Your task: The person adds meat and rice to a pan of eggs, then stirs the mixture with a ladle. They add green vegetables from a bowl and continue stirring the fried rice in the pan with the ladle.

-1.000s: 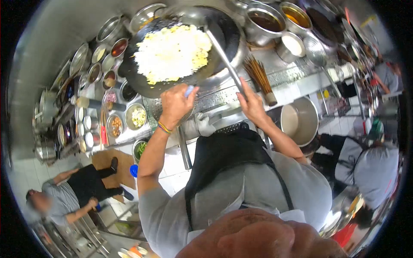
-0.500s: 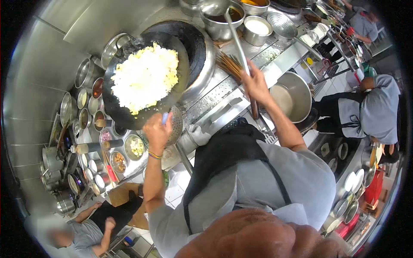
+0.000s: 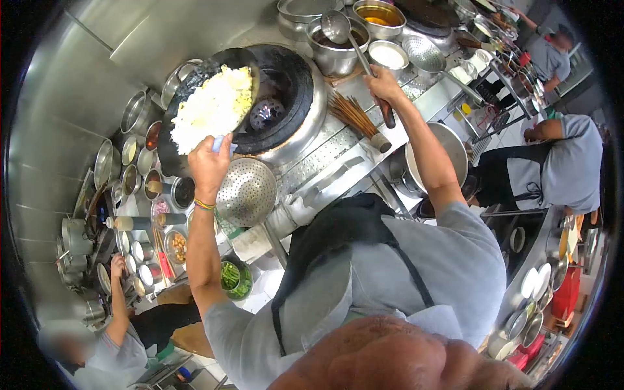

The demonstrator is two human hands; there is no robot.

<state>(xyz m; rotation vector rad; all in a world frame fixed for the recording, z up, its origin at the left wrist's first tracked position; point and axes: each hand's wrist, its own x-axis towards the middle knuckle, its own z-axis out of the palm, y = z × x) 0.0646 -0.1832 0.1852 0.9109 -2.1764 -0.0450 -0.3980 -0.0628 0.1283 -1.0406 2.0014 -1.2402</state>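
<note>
My left hand (image 3: 209,162) is closed at the near rim of a black wok (image 3: 168,155), with something pale blue (image 3: 223,146) showing at the fingers. White rice with yellow egg (image 3: 214,107) lies in the wok, which is tilted and off to the left of the round burner (image 3: 296,123). My right hand (image 3: 383,88) grips the wooden handle of a ladle (image 3: 359,54). The ladle's metal bowl is over a steel pot of dark liquid (image 3: 335,62), between that pot's rim and the back of the stove.
A large perforated strainer (image 3: 247,193) sits near my left forearm. A bamboo brush (image 3: 357,117) lies by the burner, next to a big steel pot (image 3: 448,140). Bowls of ingredients (image 3: 175,244) stand at left. Co-workers (image 3: 565,156) are at right and lower left.
The wok has moved left and tilted, uncovering the burner. My left hand went with it. The ladle has swung up and left over the dark-liquid pot. The lower-left person's arm now reaches up.
</note>
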